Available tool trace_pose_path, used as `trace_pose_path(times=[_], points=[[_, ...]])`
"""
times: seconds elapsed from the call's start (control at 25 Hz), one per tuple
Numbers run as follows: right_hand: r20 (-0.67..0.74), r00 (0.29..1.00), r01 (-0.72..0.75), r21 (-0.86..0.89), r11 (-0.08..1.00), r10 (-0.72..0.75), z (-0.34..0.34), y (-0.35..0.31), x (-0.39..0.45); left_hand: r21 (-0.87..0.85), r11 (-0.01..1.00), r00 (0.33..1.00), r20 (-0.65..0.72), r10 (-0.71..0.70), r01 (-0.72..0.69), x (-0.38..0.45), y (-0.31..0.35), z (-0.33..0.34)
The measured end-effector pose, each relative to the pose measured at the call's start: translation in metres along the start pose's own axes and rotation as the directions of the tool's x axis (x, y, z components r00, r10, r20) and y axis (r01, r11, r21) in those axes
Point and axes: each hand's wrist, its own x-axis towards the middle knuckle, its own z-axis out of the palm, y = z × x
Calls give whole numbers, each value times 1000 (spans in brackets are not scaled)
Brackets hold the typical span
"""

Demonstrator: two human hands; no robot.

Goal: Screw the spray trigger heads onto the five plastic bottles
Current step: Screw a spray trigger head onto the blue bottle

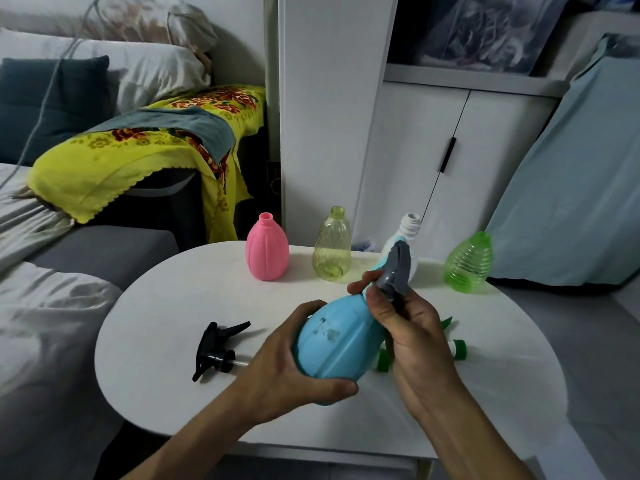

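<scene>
My left hand (287, 368) grips the round body of a blue bottle (336, 337), held tilted above the white table (166, 306). My right hand (408, 323) is closed around a grey trigger head (394, 268) sitting at the blue bottle's neck. A black trigger head (216, 348) lies on the table to the left. Green and white trigger heads (457, 349) lie partly hidden behind my right hand. At the table's far edge stand a pink bottle (267, 250), a yellow clear bottle (331, 249), a white bottle (407, 233) and a green ribbed bottle (469, 263), all with bare necks.
A grey sofa (104, 251) with a yellow flowered cloth (138, 147) lies left of the table. White cabinet doors (433, 161) stand behind it. A pale blue covered object (571, 188) leans at the right.
</scene>
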Motion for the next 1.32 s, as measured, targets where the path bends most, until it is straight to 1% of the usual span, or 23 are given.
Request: trace_pose_path(times=[0.08,0.12,0.16,0.24,0.28,0.32,0.36,0.4,0.44,0.48,0.52,0.56,0.6,0.68,0.8,0.88,0.92,0.96,1.04,1.12,1.2,1.24,1.32], points=[[36,999,-13,28,1000,12,-2,0,1,8,1000,1000,-8,27,-27,-2,-1,-1],[48,999,-27,35,999,26,-3,-1,1,89,994,997,-46,68,-64,-3,-1,0],[51,998,-50,38,998,48,-3,-1,1,250,963,982,-130,139,-104,-4,-1,1],[24,992,-124,83,989,123,-1,1,2,607,786,901,-268,342,-118,-4,-4,2],[1,985,-171,132,976,172,-1,3,2,684,718,871,-267,412,-129,-4,-6,3],[-22,976,-207,183,961,215,-1,5,4,672,724,873,-250,419,-155,-3,-5,2],[-43,970,-222,224,949,237,-2,6,5,560,811,901,-245,357,-169,-2,-2,1],[-56,969,-219,251,943,240,-3,6,6,347,927,938,-251,238,-142,-2,1,-1],[-55,972,-207,271,940,230,-3,5,7,99,990,971,-208,119,-100,-2,1,-5],[-48,975,-195,282,939,217,-3,5,8,-100,993,985,-167,38,-55,-1,1,-11],[-40,977,-192,278,941,211,-2,5,8,-168,986,993,-121,1,-22,0,1,-14],[-38,976,-198,268,943,216,-1,6,9,-153,988,994,-108,16,-32,1,3,-14],[-36,974,-207,267,941,224,-1,7,8,47,990,978,-157,137,-131,1,6,-13],[-34,973,-207,314,927,229,-2,8,10,228,958,929,-282,238,-177,-1,10,-8],[-27,983,-163,344,925,184,-1,5,11,56,987,976,-148,159,-152,-5,11,-14],[10,988,-150,340,928,156,0,5,10,-108,994,1000,-3,10,-10,-2,5,-21],[17,988,-154,321,934,157,1,5,9,-13,1000,1000,-6,16,-16,-3,7,-20],[16,987,-157,294,943,160,2,4,8,167,984,992,-100,76,-59,-4,6,-17],[5,990,-139,265,954,142,0,2,8,419,899,951,-205,232,-129,-5,7,-10],[11,993,-118,291,949,120,-2,-2,9,222,969,977,-155,145,-108,-4,8,-13],[36,994,-107,305,946,100,-3,-6,9,-39,999,1000,-26,14,-15,-2,7,-19],[36,995,-101,295,950,95,-4,-7,9,-50,999,1000,-12,13,-14,-1,10,-20],[16,995,-96,275,957,96,-3,-6,8,94,993,988,-135,77,-65,-1,14,-15]])
